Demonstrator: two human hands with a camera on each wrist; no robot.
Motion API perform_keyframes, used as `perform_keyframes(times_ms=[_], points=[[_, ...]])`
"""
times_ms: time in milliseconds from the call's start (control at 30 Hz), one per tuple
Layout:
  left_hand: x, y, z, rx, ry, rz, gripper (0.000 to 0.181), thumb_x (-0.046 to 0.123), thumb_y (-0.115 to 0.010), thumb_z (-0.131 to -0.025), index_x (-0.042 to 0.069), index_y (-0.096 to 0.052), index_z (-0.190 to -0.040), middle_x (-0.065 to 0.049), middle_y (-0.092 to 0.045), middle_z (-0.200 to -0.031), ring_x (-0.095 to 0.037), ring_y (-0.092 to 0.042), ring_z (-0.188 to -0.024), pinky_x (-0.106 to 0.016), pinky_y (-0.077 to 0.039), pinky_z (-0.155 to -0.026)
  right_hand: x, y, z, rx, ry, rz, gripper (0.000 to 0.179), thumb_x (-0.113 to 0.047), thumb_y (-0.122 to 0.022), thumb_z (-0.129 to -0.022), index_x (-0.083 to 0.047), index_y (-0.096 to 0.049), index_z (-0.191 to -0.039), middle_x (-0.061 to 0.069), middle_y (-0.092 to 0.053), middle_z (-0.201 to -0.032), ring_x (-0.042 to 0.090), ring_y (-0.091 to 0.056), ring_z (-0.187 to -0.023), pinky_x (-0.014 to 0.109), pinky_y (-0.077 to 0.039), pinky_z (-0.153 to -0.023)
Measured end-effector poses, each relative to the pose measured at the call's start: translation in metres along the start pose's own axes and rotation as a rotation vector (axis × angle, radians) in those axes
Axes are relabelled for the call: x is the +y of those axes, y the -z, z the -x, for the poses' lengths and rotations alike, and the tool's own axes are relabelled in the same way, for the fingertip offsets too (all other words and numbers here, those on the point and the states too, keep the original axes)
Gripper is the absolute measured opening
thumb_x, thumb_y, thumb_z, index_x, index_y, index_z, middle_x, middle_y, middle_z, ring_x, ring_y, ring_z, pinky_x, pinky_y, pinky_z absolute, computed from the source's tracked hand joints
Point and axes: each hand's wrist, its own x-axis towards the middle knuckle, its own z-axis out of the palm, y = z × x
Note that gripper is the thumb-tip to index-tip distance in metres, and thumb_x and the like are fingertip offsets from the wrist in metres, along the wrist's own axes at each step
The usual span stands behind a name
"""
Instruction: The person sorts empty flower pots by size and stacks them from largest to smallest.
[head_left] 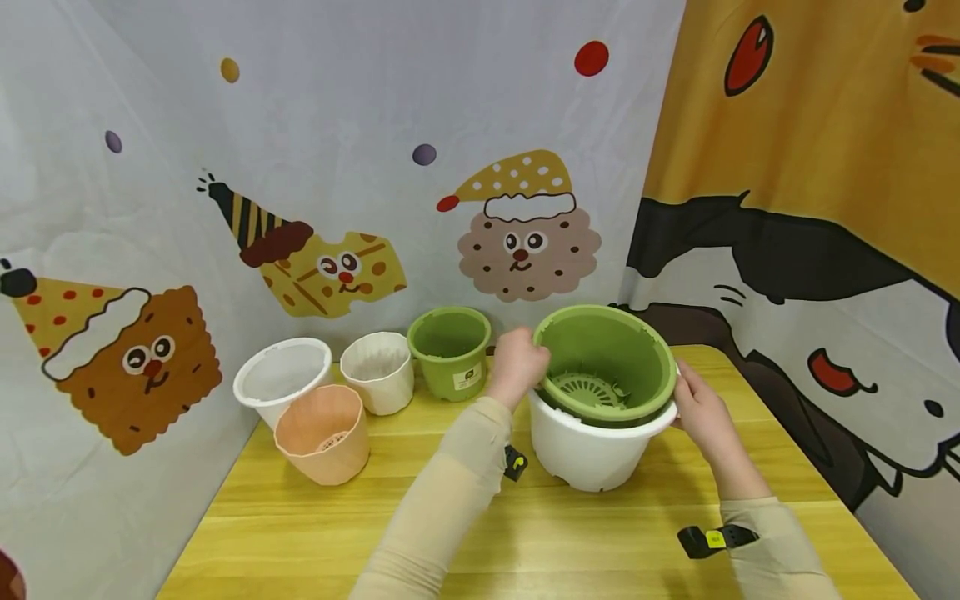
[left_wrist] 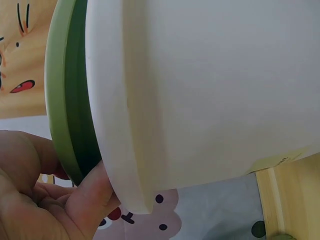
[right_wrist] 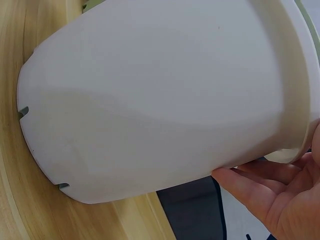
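On the right part of the wooden table (head_left: 600,550), a large green pot (head_left: 615,358) sits nested inside a large white pot (head_left: 588,454), and its rim stands a little above the white rim. The left hand (head_left: 519,364) has its fingers bent close together and pinches the green rim on the left side; in the left wrist view, one finger also reaches into the narrow gap between the two rims and meets the white edge. The right hand (head_left: 705,408) holds the white pot at the opposite side, with its fingers bent under the protruding rim.

Both pots look like smooth, moulded plastic. The green one has a round floor with slots arranged like rays, and the white one has a thick, rounded rim and small notches along its bottom edge.

Toward the left of the table stand four smaller pots: a white round pot (head_left: 262,400) with a wide rim, a peach pot (head_left: 341,458) with a wavy edge and small holes in its floor, a cream pot (head_left: 386,387) with a faceted wall, and a small green pot (head_left: 442,379) carrying a pale label. The peach pot is just in front of the white round one. Behind them hangs a fabric backdrop (head_left: 360,100), softly wrinkled and printed with cartoon biscuits and cheese.
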Motion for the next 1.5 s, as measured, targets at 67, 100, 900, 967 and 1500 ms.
perform_keyframes(times_ms=[67,100,900,967,1500], points=[[0.0009,0.0,0.0004,0.004,-0.009,-0.017,0.007,0.0,-0.058,-0.087,0.002,-0.059,-0.08,-0.009,-0.059,-0.07,-0.019,-0.058,-0.047,-0.027,-0.05,-0.043,-0.0001,-0.0004,-0.0001,0.0,-0.002,0.002,0.063,-0.043,-0.022,-0.106,-0.008,-0.017,-0.158,0.031,-0.026,-0.155,0.041,-0.049,-0.121,0.026,-0.057,-0.077],[0.0013,-0.0001,0.0006,0.006,-0.013,-0.025,0.008,-0.001,-0.058,-0.086,0.003,-0.058,-0.078,-0.009,-0.059,-0.069,-0.019,-0.058,-0.046,-0.027,-0.05,-0.043,-0.0001,-0.0006,-0.0002,0.0,-0.002,0.003,0.062,-0.042,-0.021,-0.106,-0.008,-0.017,-0.158,0.031,-0.026,-0.155,0.042,-0.049,-0.121,0.026,-0.057,-0.077],[0.0011,-0.0035,0.0002,0.029,-0.043,-0.156,0.025,-0.005,-0.062,-0.079,0.009,-0.053,-0.06,-0.003,-0.055,-0.057,-0.018,-0.052,-0.048,-0.026,-0.046,-0.047,-0.0009,-0.001,0.001,0.005,-0.003,0.005,0.063,-0.043,-0.022,-0.106,-0.007,-0.018,-0.158,0.029,-0.024,-0.156,0.044,-0.046,-0.125,0.037,-0.058,-0.083],[0.0011,-0.0035,-0.0002,0.027,-0.049,-0.166,0.027,-0.005,-0.062,-0.079,0.01,-0.051,-0.059,-0.003,-0.053,-0.056,-0.017,-0.051,-0.048,-0.026,-0.045,-0.047,-0.0012,-0.0011,0.001,0.006,-0.005,0.005,0.063,-0.043,-0.022,-0.106,-0.007,-0.018,-0.158,0.029,-0.024,-0.156,0.044,-0.046,-0.125,0.037,-0.058,-0.083],[0.0009,0.0018,-0.0032,0.041,-0.053,-0.321,0.036,0.008,-0.07,-0.081,0.014,-0.045,-0.056,0.0,-0.049,-0.056,-0.017,-0.046,-0.051,-0.028,-0.041,-0.048,-0.0043,-0.0002,0.0039,0.0,-0.01,0.002,0.063,-0.042,-0.023,-0.106,-0.007,-0.018,-0.158,0.031,-0.025,-0.155,0.044,-0.047,-0.124,0.038,-0.058,-0.084]])
